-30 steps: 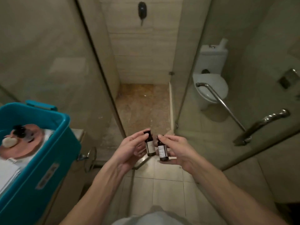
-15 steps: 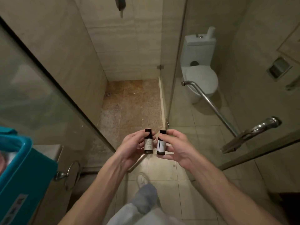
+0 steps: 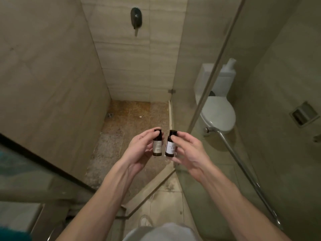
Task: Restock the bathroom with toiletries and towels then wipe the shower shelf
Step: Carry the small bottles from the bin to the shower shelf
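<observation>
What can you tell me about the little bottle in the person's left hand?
The left bottle is small, dark brown and looks like glass or plastic, with a black cap and a pale label whose print is too small to read. It is upright, capped, pinched by the left hand over the shower threshold, beside but apart from a matching bottle.

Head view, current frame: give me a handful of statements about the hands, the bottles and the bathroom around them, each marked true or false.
1. Each hand holds one small dark bottle. True: the left hand holds the left bottle, the right hand the right bottle.
2. Both bottles are uncapped. False: each has a dark cap on.
3. The bottles stand on the shower floor. False: they are held up in the air above the shower floor.
4. The toilet has its lid down. True.
5. A towel hangs on the grab bar. False: the bar is bare.
</observation>
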`<action>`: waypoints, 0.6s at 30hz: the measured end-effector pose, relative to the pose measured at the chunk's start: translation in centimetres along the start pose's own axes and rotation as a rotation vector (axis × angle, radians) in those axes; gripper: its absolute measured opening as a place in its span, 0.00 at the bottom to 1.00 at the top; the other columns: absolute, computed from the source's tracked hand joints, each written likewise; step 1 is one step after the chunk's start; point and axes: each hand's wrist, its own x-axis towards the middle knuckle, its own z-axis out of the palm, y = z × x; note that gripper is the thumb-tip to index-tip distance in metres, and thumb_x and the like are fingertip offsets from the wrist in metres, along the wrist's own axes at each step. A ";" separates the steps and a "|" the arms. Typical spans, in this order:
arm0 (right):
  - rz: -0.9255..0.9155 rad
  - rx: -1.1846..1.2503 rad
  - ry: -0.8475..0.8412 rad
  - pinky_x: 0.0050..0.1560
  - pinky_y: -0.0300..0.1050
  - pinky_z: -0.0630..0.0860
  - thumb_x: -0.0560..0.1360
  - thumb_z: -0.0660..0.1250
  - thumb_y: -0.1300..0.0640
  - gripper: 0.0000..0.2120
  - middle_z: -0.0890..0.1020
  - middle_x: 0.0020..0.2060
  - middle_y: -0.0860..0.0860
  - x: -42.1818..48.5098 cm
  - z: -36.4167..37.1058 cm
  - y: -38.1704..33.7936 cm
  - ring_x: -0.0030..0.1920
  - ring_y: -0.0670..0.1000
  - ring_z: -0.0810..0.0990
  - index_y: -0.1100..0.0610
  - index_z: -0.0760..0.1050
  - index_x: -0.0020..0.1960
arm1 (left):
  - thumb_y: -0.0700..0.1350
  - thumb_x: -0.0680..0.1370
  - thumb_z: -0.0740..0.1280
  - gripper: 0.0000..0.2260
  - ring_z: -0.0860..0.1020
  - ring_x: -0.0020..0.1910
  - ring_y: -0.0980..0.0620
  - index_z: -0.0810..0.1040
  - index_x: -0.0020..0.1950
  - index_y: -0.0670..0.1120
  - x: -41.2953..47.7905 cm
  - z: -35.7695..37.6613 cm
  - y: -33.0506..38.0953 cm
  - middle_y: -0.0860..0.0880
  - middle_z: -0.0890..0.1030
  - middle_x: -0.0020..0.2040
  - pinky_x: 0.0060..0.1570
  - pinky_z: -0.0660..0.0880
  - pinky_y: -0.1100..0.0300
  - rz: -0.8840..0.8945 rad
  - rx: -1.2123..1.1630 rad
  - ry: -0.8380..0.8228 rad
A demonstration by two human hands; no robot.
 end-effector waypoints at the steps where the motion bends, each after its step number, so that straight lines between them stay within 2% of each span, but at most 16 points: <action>1: -0.011 -0.006 0.003 0.55 0.62 0.82 0.75 0.75 0.58 0.14 0.85 0.55 0.54 0.9 0.7 -0.8 0.56 0.57 0.85 0.53 0.80 0.59 | 0.39 0.77 0.70 0.12 0.84 0.46 0.52 0.82 0.60 0.42 0.8 -0.2 1.0 0.45 0.86 0.51 0.42 0.79 0.65 0.012 -0.011 0.003; 4: -0.063 -0.046 -0.013 0.56 0.55 0.81 0.74 0.75 0.57 0.13 0.86 0.55 0.54 3.3 2.7 -2.8 0.54 0.55 0.86 0.52 0.80 0.58 | 0.40 0.74 0.73 0.14 0.83 0.49 0.53 0.83 0.60 0.44 2.6 -1.1 3.8 0.45 0.86 0.54 0.44 0.77 0.64 0.060 0.000 0.027; 6: -0.091 -0.066 -0.033 0.55 0.54 0.82 0.75 0.74 0.57 0.12 0.86 0.55 0.54 4.9 3.9 -4.2 0.52 0.55 0.86 0.53 0.80 0.58 | 0.40 0.75 0.73 0.13 0.83 0.51 0.54 0.83 0.60 0.44 3.9 -1.5 5.4 0.44 0.85 0.56 0.47 0.77 0.64 0.117 0.030 0.066; 7: -0.100 -0.070 -0.049 0.53 0.53 0.83 0.75 0.74 0.58 0.12 0.86 0.55 0.54 5.8 4.6 -4.9 0.51 0.54 0.87 0.53 0.80 0.58 | 0.40 0.75 0.73 0.13 0.82 0.51 0.54 0.83 0.60 0.44 4.6 -1.8 6.1 0.44 0.85 0.56 0.46 0.77 0.65 0.151 0.050 0.088; 10: -0.123 -0.089 -0.108 0.40 0.42 0.82 0.76 0.73 0.58 0.10 0.86 0.53 0.54 8.9 6.5 -7.0 0.45 0.49 0.87 0.53 0.81 0.56 | 0.40 0.76 0.72 0.11 0.82 0.51 0.52 0.83 0.59 0.45 7.0 -2.5 8.1 0.45 0.84 0.55 0.43 0.78 0.65 0.233 0.077 0.144; 14: -0.127 -0.096 -0.176 0.39 0.42 0.82 0.75 0.74 0.58 0.08 0.87 0.42 0.48 14.2 9.2 -9.4 0.39 0.46 0.85 0.51 0.80 0.53 | 0.43 0.78 0.71 0.11 0.81 0.41 0.54 0.83 0.59 0.46 10.9 -3.2 10.8 0.46 0.85 0.51 0.39 0.75 0.62 0.250 0.034 0.226; 16: -0.116 -0.091 -0.213 0.37 0.41 0.81 0.75 0.74 0.58 0.08 0.87 0.42 0.49 17.5 10.7 -10.8 0.39 0.46 0.85 0.51 0.80 0.52 | 0.44 0.78 0.71 0.10 0.81 0.40 0.53 0.83 0.59 0.47 13.2 -3.5 12.3 0.47 0.85 0.50 0.40 0.74 0.59 0.250 0.022 0.261; 18: -0.107 -0.090 -0.258 0.37 0.39 0.81 0.75 0.74 0.58 0.08 0.87 0.45 0.50 21.2 12.5 -12.3 0.41 0.47 0.85 0.51 0.80 0.53 | 0.45 0.78 0.71 0.11 0.82 0.42 0.52 0.83 0.60 0.47 15.9 -4.1 14.2 0.46 0.86 0.51 0.40 0.75 0.59 0.266 0.019 0.303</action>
